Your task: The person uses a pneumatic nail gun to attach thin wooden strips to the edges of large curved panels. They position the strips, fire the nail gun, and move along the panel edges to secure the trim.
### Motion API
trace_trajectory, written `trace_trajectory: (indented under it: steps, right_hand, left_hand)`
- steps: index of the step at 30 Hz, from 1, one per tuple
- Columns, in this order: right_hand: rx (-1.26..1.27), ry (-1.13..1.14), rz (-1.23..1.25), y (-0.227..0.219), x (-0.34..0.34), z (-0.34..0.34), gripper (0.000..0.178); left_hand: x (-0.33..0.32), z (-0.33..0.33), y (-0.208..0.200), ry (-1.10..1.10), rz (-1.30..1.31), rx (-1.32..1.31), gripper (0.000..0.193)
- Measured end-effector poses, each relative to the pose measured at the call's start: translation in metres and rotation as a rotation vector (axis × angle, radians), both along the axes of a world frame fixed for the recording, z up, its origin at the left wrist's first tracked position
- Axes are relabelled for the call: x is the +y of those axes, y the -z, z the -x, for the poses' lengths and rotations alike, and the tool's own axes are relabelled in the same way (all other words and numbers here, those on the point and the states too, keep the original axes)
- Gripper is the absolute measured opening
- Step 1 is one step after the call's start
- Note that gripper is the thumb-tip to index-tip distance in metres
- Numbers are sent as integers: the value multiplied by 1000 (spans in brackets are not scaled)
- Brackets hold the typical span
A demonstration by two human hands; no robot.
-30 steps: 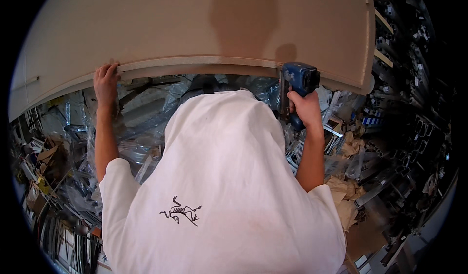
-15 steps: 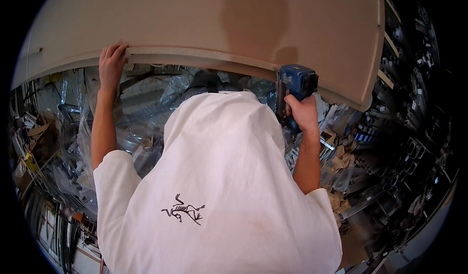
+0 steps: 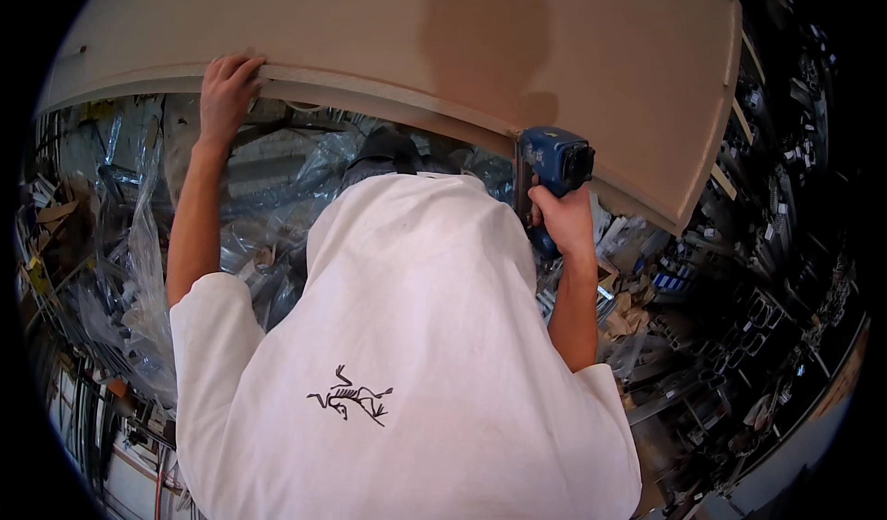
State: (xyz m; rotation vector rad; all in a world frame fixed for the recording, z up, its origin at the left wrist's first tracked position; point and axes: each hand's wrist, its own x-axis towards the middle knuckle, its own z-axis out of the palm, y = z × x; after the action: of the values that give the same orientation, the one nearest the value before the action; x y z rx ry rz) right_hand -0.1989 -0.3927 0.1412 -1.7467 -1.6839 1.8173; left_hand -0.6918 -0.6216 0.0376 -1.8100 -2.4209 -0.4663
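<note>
A large flat brown panel [image 3: 333, 21] spans the upper part of the head view, with a narrow strip [image 3: 370, 85] along its near edge. My left hand [image 3: 227, 104] grips that edge at the left, its fingers bent over the top. At the right, my right hand [image 3: 564, 215] is wrapped round the handle of a blue nail gun [image 3: 556, 157]. The tool's nose meets the near edge of the panel, or sits very close to it. Whether its tip presses on the strip, I cannot tell. My right fingers are partly hidden behind the handle.
Crumpled clear plastic sheeting [image 3: 139, 307] covers the floor below the panel at the left. Several dark metal profiles [image 3: 739, 335] are stacked at the right, near brown paper scraps [image 3: 628, 317]. Thin rods [image 3: 88, 428] lie at the lower left.
In the view the panel has turned, its left part higher and its right corner lower. My left hand appears further up and right; the nail gun has shifted slightly left along the edge.
</note>
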Motion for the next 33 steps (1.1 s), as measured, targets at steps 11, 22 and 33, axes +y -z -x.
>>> trace_trajectory:
  steps: [11, 22, 33]
  right_hand:
    - [-60, -104, -16, -5, -7, 39, 10]
    - [31, -69, -5, 2, -29, 75, 13]
    - [3, -226, -45, 3, -40, 122, 9]
  left_hand:
    - [3, -5, 1, -18, -53, 6, 41]
    - [2, -8, 10, -28, -72, 0, 38]
    - [8, -14, 12, -58, -63, 21, 39]
